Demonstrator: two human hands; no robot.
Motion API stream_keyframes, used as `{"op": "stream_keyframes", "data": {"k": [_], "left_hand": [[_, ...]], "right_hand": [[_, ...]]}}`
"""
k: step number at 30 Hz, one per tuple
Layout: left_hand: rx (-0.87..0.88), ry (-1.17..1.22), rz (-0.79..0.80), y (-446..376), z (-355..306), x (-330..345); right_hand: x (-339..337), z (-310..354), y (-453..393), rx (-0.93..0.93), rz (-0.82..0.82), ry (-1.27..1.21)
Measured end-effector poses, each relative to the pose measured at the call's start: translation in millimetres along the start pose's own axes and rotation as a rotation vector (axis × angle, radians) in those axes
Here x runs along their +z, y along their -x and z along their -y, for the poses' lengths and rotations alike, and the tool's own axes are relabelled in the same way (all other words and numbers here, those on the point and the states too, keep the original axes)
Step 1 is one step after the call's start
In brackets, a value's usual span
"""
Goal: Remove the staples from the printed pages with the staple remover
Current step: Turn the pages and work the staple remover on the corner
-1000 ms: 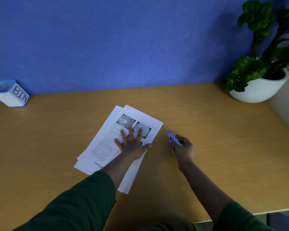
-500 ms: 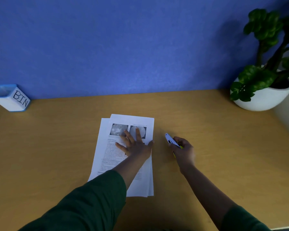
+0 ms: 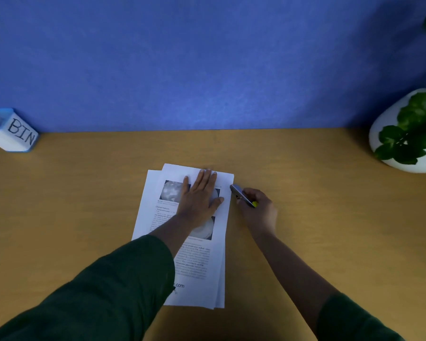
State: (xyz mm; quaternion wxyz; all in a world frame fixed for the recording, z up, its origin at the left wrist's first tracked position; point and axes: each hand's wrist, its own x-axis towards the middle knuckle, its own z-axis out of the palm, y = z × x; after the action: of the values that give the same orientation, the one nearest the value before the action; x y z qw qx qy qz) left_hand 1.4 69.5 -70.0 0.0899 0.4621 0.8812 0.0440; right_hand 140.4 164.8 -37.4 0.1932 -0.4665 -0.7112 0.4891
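Note:
A stack of printed pages [image 3: 158,212] with grey pictures and text lies lengthwise in the middle of the wooden desk. My left hand [image 3: 199,193] rests flat on the upper part of the top sheet, fingers together and stretched toward the far edge. My right hand [image 3: 258,210] is just right of the stack and grips a slim grey staple remover [image 3: 240,195] with a yellow end. Its tip points at the top right corner of the pages and nearly touches it. No staple can be made out.
A small white and blue box marked BIN [image 3: 12,132] stands at the far left against the blue wall. A white pot with a green plant [image 3: 403,134] stands at the far right. Bare desk [image 3: 330,217] lies on both sides of the pages.
The pages have turned from slanted to straight and lengthwise. My left hand has slid up to their top edge. My right hand has brought the staple remover close to the top right corner.

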Motion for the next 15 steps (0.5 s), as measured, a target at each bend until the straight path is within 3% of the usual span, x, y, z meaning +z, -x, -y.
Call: {"op": "stream_keyframes", "data": {"k": [15], "left_hand": [[-0.002,-0.034,-0.033,-1,2,10]], "right_hand": [[25,14,-32,-0.118,0.073,0.271]]}}
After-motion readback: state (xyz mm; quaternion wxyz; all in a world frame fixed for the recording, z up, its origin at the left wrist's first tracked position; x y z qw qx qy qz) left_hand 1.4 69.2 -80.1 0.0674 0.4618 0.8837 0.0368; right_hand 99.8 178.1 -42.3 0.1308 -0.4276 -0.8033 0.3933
